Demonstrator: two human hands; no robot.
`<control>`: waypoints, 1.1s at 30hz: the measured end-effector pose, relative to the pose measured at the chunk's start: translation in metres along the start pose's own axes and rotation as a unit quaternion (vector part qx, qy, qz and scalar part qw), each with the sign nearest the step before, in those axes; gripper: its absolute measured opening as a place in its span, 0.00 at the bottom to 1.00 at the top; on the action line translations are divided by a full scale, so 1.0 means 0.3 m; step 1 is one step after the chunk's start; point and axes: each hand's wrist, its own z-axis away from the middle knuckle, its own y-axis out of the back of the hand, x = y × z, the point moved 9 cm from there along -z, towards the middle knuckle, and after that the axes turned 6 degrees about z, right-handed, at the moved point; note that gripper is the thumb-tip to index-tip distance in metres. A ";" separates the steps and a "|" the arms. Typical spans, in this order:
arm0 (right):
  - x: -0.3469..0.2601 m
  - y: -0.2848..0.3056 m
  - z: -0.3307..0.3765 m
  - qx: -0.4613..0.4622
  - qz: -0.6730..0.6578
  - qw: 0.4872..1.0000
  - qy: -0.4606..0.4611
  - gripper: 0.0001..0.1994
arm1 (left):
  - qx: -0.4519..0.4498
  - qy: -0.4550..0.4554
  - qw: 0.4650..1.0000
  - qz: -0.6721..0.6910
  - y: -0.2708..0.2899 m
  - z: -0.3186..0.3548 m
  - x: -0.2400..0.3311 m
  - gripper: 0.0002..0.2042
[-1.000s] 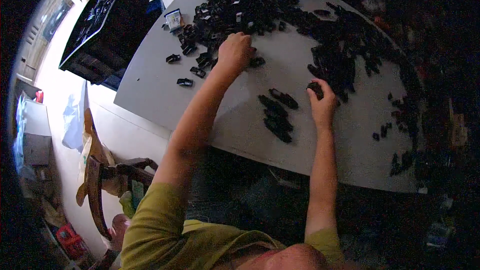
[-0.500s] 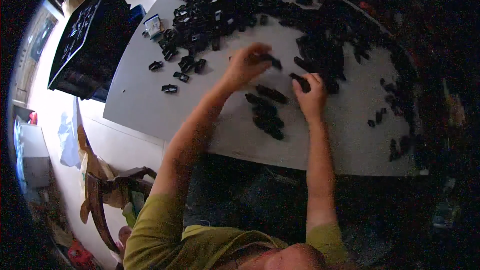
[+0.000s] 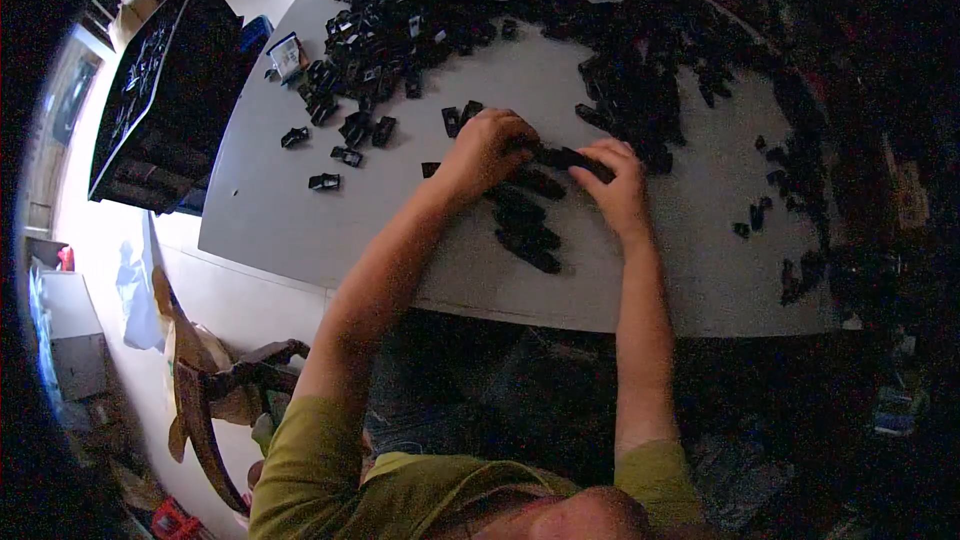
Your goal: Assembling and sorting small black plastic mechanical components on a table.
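Filling most of the view, a grey table carries a wide spread of small black plastic parts. The biggest pile lies at the far left of the top, and a second band curves down the far right side toward scattered bits near the right edge. Off the table's left edge stands a black crate, tilted in the fisheye, its top full of dark pieces. On the floor below it sits a wooden chair.

Near the table's front edge, between the forearms, a short row of parts lies in a loose line, just below both hands.

The left hand is curled, fingers bent down over one end of a black part, and the right hand pinches its other end between thumb and fingers. The part is held between the two hands just above the tabletop, at the head of the row. Both hands are mostly closed around it.
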 end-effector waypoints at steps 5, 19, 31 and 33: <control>-0.003 0.005 -0.015 -0.025 -0.010 1.000 0.003 0.15 | -0.010 -0.015 0.999 0.051 -0.016 -0.013 -0.005 0.09; -0.121 -0.065 0.063 0.020 -0.032 0.998 0.057 0.21 | 0.131 0.031 0.983 0.129 0.085 0.008 -0.087 0.12; -0.522 -0.131 0.479 -0.205 0.067 0.963 0.159 0.28 | 0.133 0.036 0.986 0.098 0.112 0.005 -0.053 0.10; -0.593 -0.133 0.546 -0.210 0.094 0.948 0.218 0.28 | 0.097 0.038 0.992 0.077 0.087 0.001 -0.045 0.09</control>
